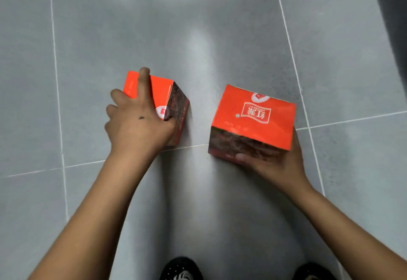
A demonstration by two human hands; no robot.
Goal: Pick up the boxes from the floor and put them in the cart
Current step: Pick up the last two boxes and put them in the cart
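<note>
Item, nearest: two dark shoes (pixel 180 268) are seen at 6 o'clock on the grey tiled floor (pixel 198 37). Item: left hand (pixel 136 125), at 9 o'clock of centre, is clamped from above on the left box (pixel 163 90); the index finger is laid along the orange top and the thumb is pressed to the dark side face, so the box lies at 1 o'clock of the hand. Item: right hand (pixel 284 161), at 4 o'clock, is wrapped round the near right corner of the right box (pixel 253 114). That box lies at 11 o'clock of the hand, long axis set 9-to-3. Whether either box is clear of the floor cannot be told. Each box is judged ready for lifting. No cart is shown.
</note>
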